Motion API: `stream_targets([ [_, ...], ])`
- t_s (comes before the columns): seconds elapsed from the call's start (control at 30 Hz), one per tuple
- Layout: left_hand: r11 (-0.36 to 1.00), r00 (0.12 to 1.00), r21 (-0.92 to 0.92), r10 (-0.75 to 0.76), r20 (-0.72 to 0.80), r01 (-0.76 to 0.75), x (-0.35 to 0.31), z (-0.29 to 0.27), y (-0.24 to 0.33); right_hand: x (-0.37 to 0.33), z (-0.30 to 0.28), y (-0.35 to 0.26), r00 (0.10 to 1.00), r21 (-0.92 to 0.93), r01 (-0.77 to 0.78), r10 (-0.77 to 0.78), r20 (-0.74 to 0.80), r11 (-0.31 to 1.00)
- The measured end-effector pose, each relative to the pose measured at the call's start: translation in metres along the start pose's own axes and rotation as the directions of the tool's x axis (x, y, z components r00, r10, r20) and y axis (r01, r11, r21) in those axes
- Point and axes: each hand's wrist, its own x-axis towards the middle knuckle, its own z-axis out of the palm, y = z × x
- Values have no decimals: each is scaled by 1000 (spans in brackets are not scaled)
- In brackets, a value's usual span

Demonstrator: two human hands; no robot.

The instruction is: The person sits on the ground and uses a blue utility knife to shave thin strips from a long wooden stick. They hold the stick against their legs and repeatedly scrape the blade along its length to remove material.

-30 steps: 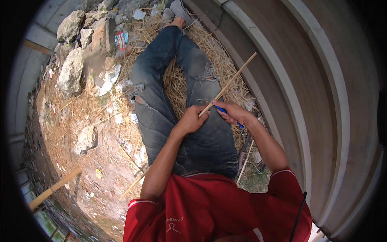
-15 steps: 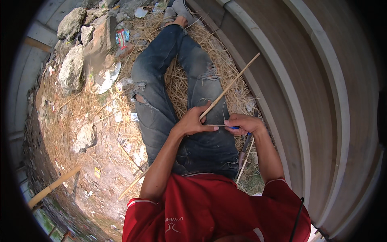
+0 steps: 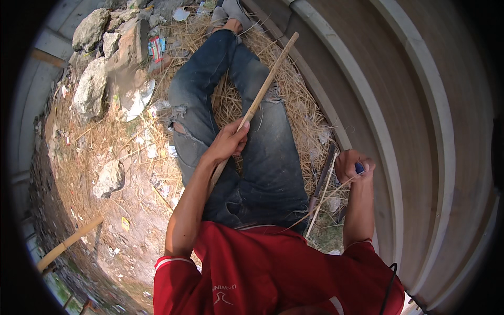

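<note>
My left hand point(image 3: 231, 140) is wrapped round a long, pale bamboo stick point(image 3: 265, 86). The stick slants over my thighs, its far end up past my right knee and its near end beside my left forearm. Out to the right, my right hand point(image 3: 350, 164) is closed round a small tool with a blue handle point(image 3: 359, 168); the rest of that tool is hidden in the fist. From under this hand a thin pale strip point(image 3: 317, 201) runs down toward my lap, though I cannot tell whether the fingers grip it.
Beside my right thigh lie a long dark tool point(image 3: 321, 181) and a thin pale stick point(image 3: 323, 197). A ribbed wall point(image 3: 367, 105) curves close on the right. Straw point(image 3: 310, 113) covers the ground round my legs. Rocks point(image 3: 92, 86) and litter lie left; a bamboo pole point(image 3: 71, 241) juts in.
My right hand has moved away to the right with the blue-handled tool. My left hand has shifted left and nearer my left thigh, and the bamboo stick now points more steeply away.
</note>
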Motion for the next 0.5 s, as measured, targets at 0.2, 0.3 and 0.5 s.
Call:
stream_targets([
  [0.2,998,995,58,35,-95,-29,0,8,1,-54,11,-47,285,-273,-464,-149,-947,843],
  [0.3,978,986,198,91,-139,-62,-2,25,-1,-39,-4,-10,64,54,-974,-491,-869,-222],
  [0.5,861,961,495,224,-164,-116,1,32,-12,-15,-25,21,-10,-20,-991,-229,-973,131],
])
